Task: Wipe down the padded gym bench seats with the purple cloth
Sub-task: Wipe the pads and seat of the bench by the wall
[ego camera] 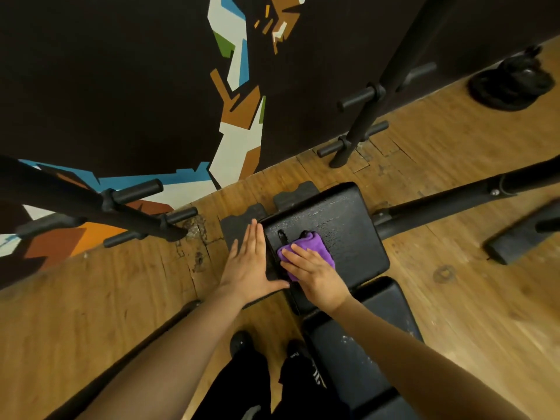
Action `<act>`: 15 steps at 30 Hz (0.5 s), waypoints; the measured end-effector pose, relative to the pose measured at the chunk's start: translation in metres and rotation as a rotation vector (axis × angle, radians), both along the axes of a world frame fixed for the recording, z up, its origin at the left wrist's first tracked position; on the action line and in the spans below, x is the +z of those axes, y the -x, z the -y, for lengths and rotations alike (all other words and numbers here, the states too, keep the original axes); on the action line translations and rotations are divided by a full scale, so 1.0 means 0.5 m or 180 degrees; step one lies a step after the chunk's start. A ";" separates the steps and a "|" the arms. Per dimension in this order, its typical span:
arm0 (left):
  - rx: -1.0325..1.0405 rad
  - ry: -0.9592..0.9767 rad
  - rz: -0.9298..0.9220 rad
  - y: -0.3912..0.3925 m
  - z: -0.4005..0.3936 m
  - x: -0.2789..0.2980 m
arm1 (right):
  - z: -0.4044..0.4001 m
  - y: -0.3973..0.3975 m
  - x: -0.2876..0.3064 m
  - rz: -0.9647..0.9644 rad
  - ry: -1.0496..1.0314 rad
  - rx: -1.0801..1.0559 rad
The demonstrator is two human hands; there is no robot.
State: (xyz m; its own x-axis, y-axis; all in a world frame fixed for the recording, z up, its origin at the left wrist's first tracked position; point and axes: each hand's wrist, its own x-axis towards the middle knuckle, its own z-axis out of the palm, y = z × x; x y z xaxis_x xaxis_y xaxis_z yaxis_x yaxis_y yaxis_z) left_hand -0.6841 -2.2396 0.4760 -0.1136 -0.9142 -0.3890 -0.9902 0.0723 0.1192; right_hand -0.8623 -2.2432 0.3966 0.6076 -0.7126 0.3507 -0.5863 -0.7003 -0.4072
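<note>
Right now the small soft purple cloth [306, 248] lies on the near left part of the black padded bench seat [330, 228], close to that pad's left edge. The right hand [315, 275] lies on top of the cloth with its fingers spread out and pressing down, so it is not clenched and not wrapped round anything. The left hand [250, 265] is flat too, fingers straight and close together, resting along the left side of the same pad with its thumb reaching toward the right hand.

The cloth looks light and floppy (it is bunched up at the far end), so it will likely slide easily and may fold over itself. A good way to handle it is a flat palm on its middle, pushing down while rubbing. The pad looks firm but a bit squashy, and its skin is cracked and shiny in spots, so the cloth could catch there.

A second long black padded bench cushion [363, 334] sits nearer the person's legs, just beside the first. It probably needs wiping as well.

Around the bench are a brown wooden floor [454, 283] and black metal frame bars [448, 201].
</note>
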 end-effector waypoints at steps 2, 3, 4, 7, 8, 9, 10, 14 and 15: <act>-0.0110 -0.0005 0.0094 -0.005 0.001 0.002 | -0.020 0.018 -0.012 -0.0088 -0.0027 0.0014; -0.0141 0.0015 0.0132 -0.006 0.002 0.002 | -0.032 0.027 -0.019 -0.0078 -0.0044 0.0006; -0.0159 0.0026 0.0162 -0.004 0.004 0.002 | -0.045 0.035 -0.026 -0.0063 -0.0064 0.0002; -0.0132 0.0033 0.0200 0.006 0.005 0.002 | -0.083 0.054 -0.047 -0.0011 -0.0141 -0.0063; -0.0112 0.0053 0.0215 0.010 0.005 0.001 | -0.090 0.057 -0.051 0.0013 -0.0195 -0.0081; -0.0099 0.0082 0.0248 0.015 0.005 0.001 | -0.096 0.060 -0.054 0.0019 -0.0241 -0.0085; -0.0101 0.0117 0.0298 0.019 0.006 0.000 | -0.099 0.060 -0.056 0.0020 -0.0241 -0.0093; -0.0068 0.0138 0.0417 0.033 0.013 0.002 | -0.096 0.067 -0.052 0.0117 -0.0126 -0.0125; -0.0047 0.0131 0.0435 0.035 0.014 0.002 | -0.090 0.069 -0.043 0.0258 -0.0106 -0.0162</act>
State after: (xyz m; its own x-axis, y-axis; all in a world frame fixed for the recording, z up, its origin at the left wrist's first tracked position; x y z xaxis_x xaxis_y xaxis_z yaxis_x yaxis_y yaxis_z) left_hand -0.7018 -2.2465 0.4769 -0.0756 -0.9284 -0.3639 -0.9958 0.0890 -0.0201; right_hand -0.8967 -2.1984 0.3752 0.5409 -0.7540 0.3727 -0.5851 -0.6556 -0.4773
